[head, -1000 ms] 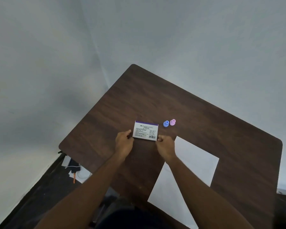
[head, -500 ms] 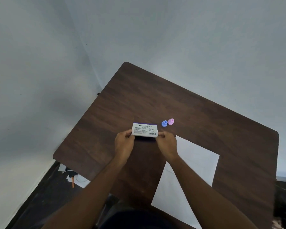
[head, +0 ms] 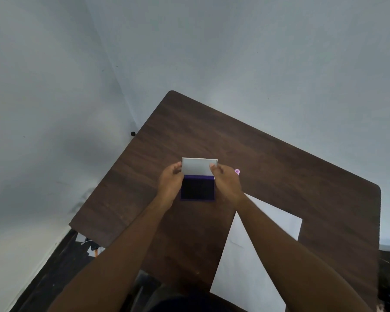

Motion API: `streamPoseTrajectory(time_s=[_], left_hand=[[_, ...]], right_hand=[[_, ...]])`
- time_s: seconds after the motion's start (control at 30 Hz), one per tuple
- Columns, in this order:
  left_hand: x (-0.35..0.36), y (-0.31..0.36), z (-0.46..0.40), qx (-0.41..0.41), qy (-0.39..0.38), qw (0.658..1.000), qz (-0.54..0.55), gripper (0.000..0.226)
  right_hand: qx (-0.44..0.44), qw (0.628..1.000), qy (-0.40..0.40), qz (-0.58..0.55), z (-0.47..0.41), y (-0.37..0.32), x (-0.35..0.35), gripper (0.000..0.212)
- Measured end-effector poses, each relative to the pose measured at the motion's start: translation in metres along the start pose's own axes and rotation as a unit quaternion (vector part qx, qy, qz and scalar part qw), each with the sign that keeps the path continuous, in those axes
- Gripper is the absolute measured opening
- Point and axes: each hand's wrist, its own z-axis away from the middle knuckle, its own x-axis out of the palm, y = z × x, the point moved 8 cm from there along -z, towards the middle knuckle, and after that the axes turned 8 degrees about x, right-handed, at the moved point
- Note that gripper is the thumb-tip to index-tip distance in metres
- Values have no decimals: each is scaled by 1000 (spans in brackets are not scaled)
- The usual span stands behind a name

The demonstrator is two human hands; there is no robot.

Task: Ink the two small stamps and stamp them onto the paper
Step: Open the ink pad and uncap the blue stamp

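We see the ink pad (head: 197, 187) lying on the dark wooden table (head: 279, 172), right between our two hands. Its lid (head: 199, 166) stands raised at the far edge, pale inner face turned toward us, and the dark purple pad surface below is uncovered.

Our left hand (head: 170, 184) sits against the left side of the ink pad, fingers curled, with the thumb and fingertips pinching the left edge of the lid near its lower corner. Our right hand (head: 226, 183) is on the opposite side, likewise curled, its thumb and fingertips nipping the right edge of the lid near the top corner. Neither hand is spread flat; both are drawn in to a light pinch on the lid. Whether the heels of the hands press on the base we cannot tell.

Just past the knuckles of the right hand, a pink stamp (head: 237, 171) peeks out on the table, mostly hidden by the hand. The other small stamp is not visible to us; the right hand covers that spot.

The sheet of white paper (head: 263, 255) lies on the table on our right and nearer to us than the ink pad, well apart from it, with our right forearm crossing above its upper left part. It looks blank where we can see it.
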Motion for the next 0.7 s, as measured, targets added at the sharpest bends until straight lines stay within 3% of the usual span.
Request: streamPoseTrajectory(time_s=[0.4, 0.7], left_hand=[[10, -13, -18, -23, -9, 999, -43, 42], [5, -7, -20, -3, -7, 992, -122, 41]], right_hand=[[37, 991, 14, 130, -37, -3, 20, 55], [16, 980, 27, 194, -32, -9, 21, 50]])
